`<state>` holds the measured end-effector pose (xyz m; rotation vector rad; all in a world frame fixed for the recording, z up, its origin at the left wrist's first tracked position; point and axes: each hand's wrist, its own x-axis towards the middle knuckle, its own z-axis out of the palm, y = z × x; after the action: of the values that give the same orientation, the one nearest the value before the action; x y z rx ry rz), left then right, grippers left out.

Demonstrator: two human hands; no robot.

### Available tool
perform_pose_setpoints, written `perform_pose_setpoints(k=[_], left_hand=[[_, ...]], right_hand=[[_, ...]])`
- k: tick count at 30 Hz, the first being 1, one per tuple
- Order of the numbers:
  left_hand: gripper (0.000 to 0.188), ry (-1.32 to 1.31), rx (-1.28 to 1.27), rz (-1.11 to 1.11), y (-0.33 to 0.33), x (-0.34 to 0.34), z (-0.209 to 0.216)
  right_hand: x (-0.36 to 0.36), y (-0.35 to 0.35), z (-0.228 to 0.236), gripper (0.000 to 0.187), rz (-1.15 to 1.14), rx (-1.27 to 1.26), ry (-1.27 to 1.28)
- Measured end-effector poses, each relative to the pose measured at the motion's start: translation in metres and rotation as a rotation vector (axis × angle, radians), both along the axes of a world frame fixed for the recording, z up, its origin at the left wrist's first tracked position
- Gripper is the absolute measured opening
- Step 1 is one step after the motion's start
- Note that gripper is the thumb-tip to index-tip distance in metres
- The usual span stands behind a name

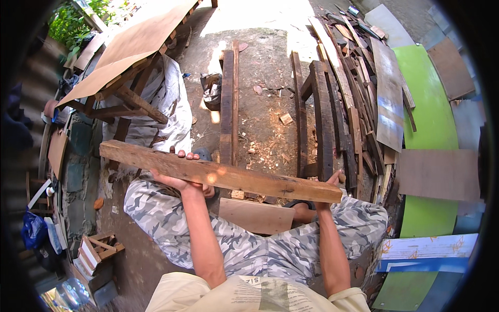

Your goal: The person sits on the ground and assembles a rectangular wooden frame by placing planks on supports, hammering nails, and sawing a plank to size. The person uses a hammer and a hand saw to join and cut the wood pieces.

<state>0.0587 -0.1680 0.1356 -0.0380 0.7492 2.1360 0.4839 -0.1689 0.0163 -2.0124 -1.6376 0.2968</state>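
Observation:
A long, squared wooden beam (223,174) lies crosswise in front of me above my lap, its left end farther away and its right end nearer. My left hand (182,183) grips it left of the middle, palm underneath and fingertips curled over the far edge. At the right end, my right hand (335,178) holds the beam from below and behind; part of that hand is hidden by the wood. Under the beam, between my legs in grey camouflage trousers (265,249), a flat piece of plywood (254,216) rests low near my feet.
Dark wooden beams stand or lie ahead, left (227,109) and right (323,119). Wood chips (286,119) litter the ground. A plywood-topped wooden table (130,47) stands far left, beside a white sheet (174,99). Scrap lumber (358,99) and green panels (423,99) line the right.

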Motion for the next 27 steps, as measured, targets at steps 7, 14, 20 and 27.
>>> perform_pose_setpoints(k=[7,14,20,27], left_hand=[[0.1,0.062,-0.366,0.119,0.029,0.01,0.045],[0.122,0.024,-0.519,0.054,0.05,0.011,0.067],[0.124,0.015,-0.397,0.077,0.047,0.01,0.055],[0.128,0.026,-0.192,0.02,0.047,-0.004,0.045]], right_hand=[[-0.001,-0.001,0.002,0.1,-0.044,-0.054,-0.208],[-0.018,0.006,0.045,0.101,-0.136,-0.266,-0.032],[-0.02,0.007,0.05,0.103,-0.137,-0.285,0.006],[-0.024,0.007,0.058,0.098,-0.152,-0.31,-0.057]])
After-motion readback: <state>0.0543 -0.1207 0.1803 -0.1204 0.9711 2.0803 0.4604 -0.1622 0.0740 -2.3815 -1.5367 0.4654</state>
